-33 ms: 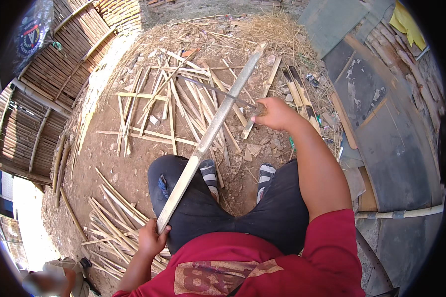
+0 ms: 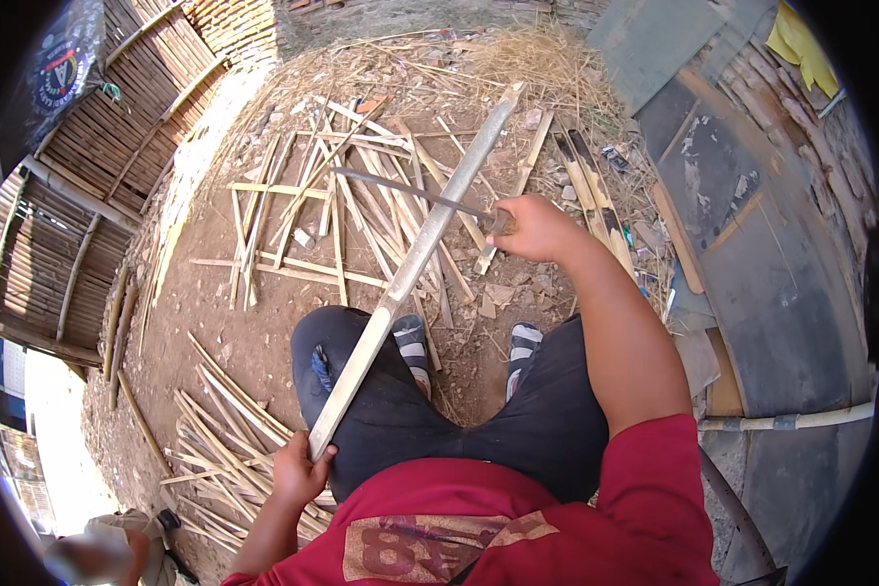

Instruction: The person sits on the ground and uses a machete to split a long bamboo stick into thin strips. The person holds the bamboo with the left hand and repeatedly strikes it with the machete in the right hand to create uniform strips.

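Gripped around its near end by my left hand (image 2: 301, 471), a long split bamboo strip (image 2: 415, 264) slants across my left thigh and away to the far right. My right hand (image 2: 537, 230) is wrapped around the handle of a long, narrow-bladed knife (image 2: 386, 183). Its dark blade lies crosswise at the strip's upper half, pointing left. Whether the edge bites into the bamboo cannot be made out.
Loose bamboo strips (image 2: 337, 210) lie scattered on the dirt ahead. Another heap of strips (image 2: 230, 449) is by my left side. Dark boards (image 2: 742, 254) are at the right, a woven bamboo wall (image 2: 117, 127) at the left. Another person (image 2: 127, 547) is at lower left.
My right hand has shifted slightly left and nearer to me, and the knife blade with it, its tip now farther left. The strip and my left hand stay almost unchanged.
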{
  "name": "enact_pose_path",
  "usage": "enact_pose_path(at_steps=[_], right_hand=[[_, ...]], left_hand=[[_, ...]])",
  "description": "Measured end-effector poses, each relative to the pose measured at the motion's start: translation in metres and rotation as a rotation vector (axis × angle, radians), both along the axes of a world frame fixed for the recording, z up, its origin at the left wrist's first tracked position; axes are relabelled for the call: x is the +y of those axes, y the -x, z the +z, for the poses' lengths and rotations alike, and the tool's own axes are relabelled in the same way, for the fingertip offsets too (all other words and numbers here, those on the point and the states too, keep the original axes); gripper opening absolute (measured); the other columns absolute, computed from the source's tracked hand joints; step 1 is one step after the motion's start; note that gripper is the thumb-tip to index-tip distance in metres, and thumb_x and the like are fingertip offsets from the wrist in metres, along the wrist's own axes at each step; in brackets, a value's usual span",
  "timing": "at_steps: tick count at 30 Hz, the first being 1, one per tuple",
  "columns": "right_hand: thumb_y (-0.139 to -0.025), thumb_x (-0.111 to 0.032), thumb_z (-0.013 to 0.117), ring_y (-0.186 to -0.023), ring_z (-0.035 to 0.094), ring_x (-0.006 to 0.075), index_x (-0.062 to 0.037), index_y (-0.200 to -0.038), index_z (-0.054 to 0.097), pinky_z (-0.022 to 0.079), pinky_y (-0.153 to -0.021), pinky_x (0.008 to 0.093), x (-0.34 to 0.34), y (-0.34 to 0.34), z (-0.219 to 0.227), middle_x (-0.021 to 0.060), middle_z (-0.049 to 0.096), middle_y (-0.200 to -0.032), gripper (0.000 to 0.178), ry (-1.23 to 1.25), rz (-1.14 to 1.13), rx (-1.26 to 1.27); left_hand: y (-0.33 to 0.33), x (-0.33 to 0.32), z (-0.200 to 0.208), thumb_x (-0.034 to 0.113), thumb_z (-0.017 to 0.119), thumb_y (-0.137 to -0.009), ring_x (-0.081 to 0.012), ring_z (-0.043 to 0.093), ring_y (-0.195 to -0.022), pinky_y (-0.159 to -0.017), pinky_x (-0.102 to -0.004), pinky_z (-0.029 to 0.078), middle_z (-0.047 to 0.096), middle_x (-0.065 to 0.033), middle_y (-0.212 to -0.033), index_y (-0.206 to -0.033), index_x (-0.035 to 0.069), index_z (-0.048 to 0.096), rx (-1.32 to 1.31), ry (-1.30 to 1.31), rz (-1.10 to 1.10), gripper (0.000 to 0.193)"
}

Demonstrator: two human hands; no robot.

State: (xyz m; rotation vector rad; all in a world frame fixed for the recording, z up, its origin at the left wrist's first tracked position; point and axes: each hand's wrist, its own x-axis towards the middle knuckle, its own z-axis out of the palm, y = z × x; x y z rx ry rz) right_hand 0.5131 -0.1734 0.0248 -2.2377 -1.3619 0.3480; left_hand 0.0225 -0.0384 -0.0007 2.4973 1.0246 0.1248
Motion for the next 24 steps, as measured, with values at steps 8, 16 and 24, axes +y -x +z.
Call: enact_pose_path(at_steps=[8,16,24], right_hand=[[-0.081,-0.034,0.079,-0.096,0.07,0.0381,-0.0022,-0.11,0.07,0.054,-0.085,0.0452,-0.022,-0.04,-0.006,0.0234,0.072,-0.098,0.044,-0.06,-0.321,0.228],[-0.081,-0.035,0.08,-0.102,0.07,0.0353,-0.0042,-0.117,0.07,0.054,-0.09,0.0436,-0.014,0.051,0.045,0.0221,0.072,-0.105,0.049,0.224,0.202,-0.16],[-0.08,-0.03,0.081,-0.112,0.068,0.0349,0.0005,-0.135,0.06,0.053,-0.096,0.0418,-0.02,-0.022,0.006,0.0243,0.069,-0.121,0.066,-0.003,-0.256,0.14]], left_hand=[[-0.001,0.004,0.002,0.035,0.078,-0.087,-0.0423,0.063,-0.065,-0.059,-0.0469,0.048,0.061,-0.0201,-0.067,-0.091,0.0,0.06,0.021,0.045,-0.025,0.04],[0.002,0.003,0.003,0.037,0.078,-0.087,-0.0439,0.063,-0.066,-0.061,-0.0476,0.048,0.062,-0.0215,-0.071,-0.094,-0.001,0.06,0.018,0.02,-0.04,0.043],[0.0,0.004,0.006,0.039,0.079,-0.086,-0.0443,0.062,-0.066,-0.06,-0.0472,0.048,0.061,-0.0215,-0.07,-0.091,0.0,0.058,0.028,0.062,-0.017,0.044]])
